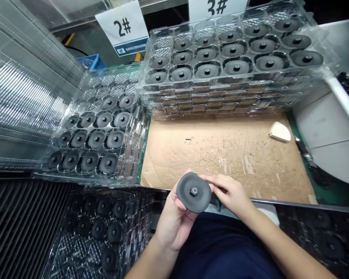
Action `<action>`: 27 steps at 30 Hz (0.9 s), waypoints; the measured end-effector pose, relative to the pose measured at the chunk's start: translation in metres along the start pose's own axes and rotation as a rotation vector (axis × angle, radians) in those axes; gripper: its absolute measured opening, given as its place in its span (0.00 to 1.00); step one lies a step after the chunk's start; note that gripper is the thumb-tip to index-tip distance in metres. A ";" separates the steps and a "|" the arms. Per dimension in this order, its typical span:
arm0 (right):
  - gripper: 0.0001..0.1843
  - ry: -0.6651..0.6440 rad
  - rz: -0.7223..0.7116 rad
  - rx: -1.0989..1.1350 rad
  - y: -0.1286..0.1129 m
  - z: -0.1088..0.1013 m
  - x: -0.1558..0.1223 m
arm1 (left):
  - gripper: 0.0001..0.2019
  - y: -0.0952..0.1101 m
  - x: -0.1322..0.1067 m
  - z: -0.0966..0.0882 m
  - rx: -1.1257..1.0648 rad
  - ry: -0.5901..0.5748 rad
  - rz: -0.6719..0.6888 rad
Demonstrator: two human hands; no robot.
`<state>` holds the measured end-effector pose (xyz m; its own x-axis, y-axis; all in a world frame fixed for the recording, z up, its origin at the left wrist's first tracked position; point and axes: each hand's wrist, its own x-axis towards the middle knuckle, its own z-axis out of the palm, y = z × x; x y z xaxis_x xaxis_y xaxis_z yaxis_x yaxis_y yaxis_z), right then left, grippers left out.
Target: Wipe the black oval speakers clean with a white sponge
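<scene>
My left hand (174, 221) cradles a round black disc (193, 192) palm-up, fingers behind it. A small metal stud stands at the disc's centre and faces me. The fingertips of my right hand (229, 192) pinch the disc's right rim. Both hands are held above the table's front edge, over my dark lap. Many matching discs sit in the pockets of a clear plastic tray (139, 124) to the left and of a stacked clear tray (221, 93) straight ahead.
Flattened, worn cardboard (221, 159) lies beyond my hands, with a white pad (280, 131) on it. Dark-filled trays (104, 221) lie low at left, and more (328, 240) at right. Signs marked 2# (122, 27) and 3# (216, 7) stand behind the stacks.
</scene>
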<state>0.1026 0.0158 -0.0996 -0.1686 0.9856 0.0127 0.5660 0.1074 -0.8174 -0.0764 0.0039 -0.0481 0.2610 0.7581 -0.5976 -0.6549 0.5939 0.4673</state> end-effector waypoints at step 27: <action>0.14 0.002 -0.272 -0.176 -0.103 -0.062 -0.018 | 0.29 0.002 -0.007 0.018 0.057 -0.156 -0.071</action>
<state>0.0973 -0.0047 0.0199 -0.3315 0.9177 0.2188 0.6315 0.3881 -0.6712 -0.0674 0.0047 -0.0314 0.4145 0.7439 -0.5243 -0.5907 0.6581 0.4668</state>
